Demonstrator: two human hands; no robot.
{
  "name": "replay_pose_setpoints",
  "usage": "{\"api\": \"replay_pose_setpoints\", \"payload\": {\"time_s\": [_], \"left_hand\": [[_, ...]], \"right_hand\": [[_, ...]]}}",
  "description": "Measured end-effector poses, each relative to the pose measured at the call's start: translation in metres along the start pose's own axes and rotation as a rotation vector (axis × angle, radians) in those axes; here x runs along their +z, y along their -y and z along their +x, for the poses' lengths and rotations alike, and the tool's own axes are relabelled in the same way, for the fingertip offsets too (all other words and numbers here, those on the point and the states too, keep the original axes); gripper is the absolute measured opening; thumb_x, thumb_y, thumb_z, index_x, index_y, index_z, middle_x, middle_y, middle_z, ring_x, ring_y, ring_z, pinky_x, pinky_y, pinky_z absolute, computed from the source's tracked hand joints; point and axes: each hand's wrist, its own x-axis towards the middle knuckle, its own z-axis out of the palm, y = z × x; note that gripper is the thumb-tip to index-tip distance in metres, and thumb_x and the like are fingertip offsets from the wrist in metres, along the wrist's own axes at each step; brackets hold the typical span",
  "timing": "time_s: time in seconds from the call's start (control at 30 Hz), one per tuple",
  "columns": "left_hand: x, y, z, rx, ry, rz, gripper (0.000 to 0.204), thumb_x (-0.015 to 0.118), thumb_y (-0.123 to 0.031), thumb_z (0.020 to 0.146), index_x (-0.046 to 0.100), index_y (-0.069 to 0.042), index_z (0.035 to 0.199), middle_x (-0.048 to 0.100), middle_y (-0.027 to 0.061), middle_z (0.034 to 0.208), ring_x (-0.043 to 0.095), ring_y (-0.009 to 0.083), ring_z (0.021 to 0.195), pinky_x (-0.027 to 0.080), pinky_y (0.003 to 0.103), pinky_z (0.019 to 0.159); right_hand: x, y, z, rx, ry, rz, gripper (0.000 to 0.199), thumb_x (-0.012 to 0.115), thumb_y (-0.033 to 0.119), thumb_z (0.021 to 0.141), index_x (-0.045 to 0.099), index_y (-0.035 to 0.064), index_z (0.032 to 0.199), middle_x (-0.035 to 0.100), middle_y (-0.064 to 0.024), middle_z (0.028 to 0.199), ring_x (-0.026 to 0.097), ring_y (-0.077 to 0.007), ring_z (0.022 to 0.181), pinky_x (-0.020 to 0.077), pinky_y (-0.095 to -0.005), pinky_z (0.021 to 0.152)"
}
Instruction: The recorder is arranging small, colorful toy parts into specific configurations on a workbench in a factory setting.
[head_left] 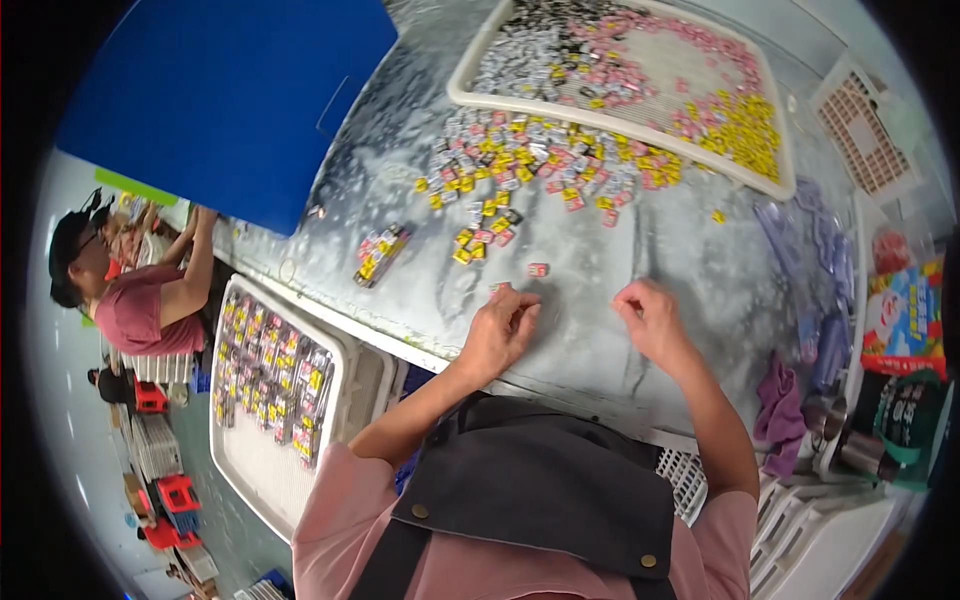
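Note:
Over the near edge of the grey worktop (590, 250), my left hand (498, 332) is closed, its fingers curled and thumb against them. Whether it holds anything small is hidden. A small pink piece (538, 270) lies just beyond its fingertips. To the right, my right hand (652, 318) is closed in a pinch; what it holds, if anything, I cannot make out. Farther off, a loose spread of small yellow, pink, silver and black pieces (500, 160) covers the table. A clear pack filled with such pieces (381, 255) lies left of my left hand.
A white tray (620, 124) of sorted-looking small pieces stands at the back. Lower left, another white tray (250, 470) holds rows of filled packs. A blue panel (230, 100) rises at far left, beside a co-worker (150, 300). Purple cloth (780, 415) and clear plastic (815, 270) lie right.

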Motion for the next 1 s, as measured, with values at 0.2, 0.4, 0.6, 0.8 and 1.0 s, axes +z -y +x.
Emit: {"api": "replay_pose_setpoints", "payload": {"time_s": [0.2,0.4,0.6,0.8,1.0], "left_hand": [[-0.019,0.055,0.007,0.147,-0.288,0.498,0.068,0.071,-0.031,0.089,0.044,0.0,0.142,0.039,0.0279,0.143,0.037,0.0481,0.131,0.03,0.058,0.108],[-0.008,0.083,0.079,0.099,-0.258,0.649,0.081,0.061,-0.05,0.092,0.036,0.002,0.149,0.021,0.0336,0.157,0.017,0.0557,0.144,0.016,0.067,0.114],[-0.003,0.068,0.169,0.14,-0.309,0.593,0.076,0.059,-0.048,0.093,0.038,0.001,0.147,0.024,0.0319,0.156,0.019,0.0548,0.144,0.015,0.067,0.115],[-0.006,0.069,0.275,0.257,-0.345,0.626,0.066,0.058,-0.048,0.095,0.046,-0.005,0.144,0.037,0.0302,0.148,0.031,0.0511,0.138,0.021,0.063,0.113],[0.013,0.056,0.257,0.425,-0.206,0.516,0.062,0.061,-0.047,0.093,0.053,-0.007,0.139,0.039,0.0281,0.147,0.035,0.0506,0.134,0.026,0.062,0.111]], "right_hand": [[0.018,0.018,0.036,-0.045,0.051,-0.192,0.016,0.069,0.009,0.088,0.067,0.0006,0.102,0.065,-0.0156,0.099,0.062,-0.0335,0.094,0.0506,-0.0413,0.084],[0.025,-0.017,0.123,-0.163,-0.174,-0.459,0.047,0.066,0.013,0.09,0.053,-0.0007,0.133,0.052,-0.0218,0.134,0.047,-0.0419,0.124,0.0403,-0.0465,0.106],[0.022,-0.053,0.181,-0.032,-0.27,-0.657,0.061,0.067,0.026,0.092,0.044,-0.0027,0.141,0.043,-0.0255,0.145,0.036,-0.0447,0.135,0.029,-0.051,0.115],[0.008,-0.061,0.217,-0.076,-0.271,-0.618,0.059,0.068,0.025,0.091,0.047,-0.0034,0.139,0.041,-0.0248,0.146,0.037,-0.0446,0.136,0.0284,-0.0498,0.116],[0.01,-0.057,0.202,-0.131,-0.172,-0.334,0.048,0.067,0.014,0.09,0.053,-0.0009,0.134,0.045,-0.0224,0.145,0.045,-0.0419,0.131,0.0402,-0.0465,0.109]]}}
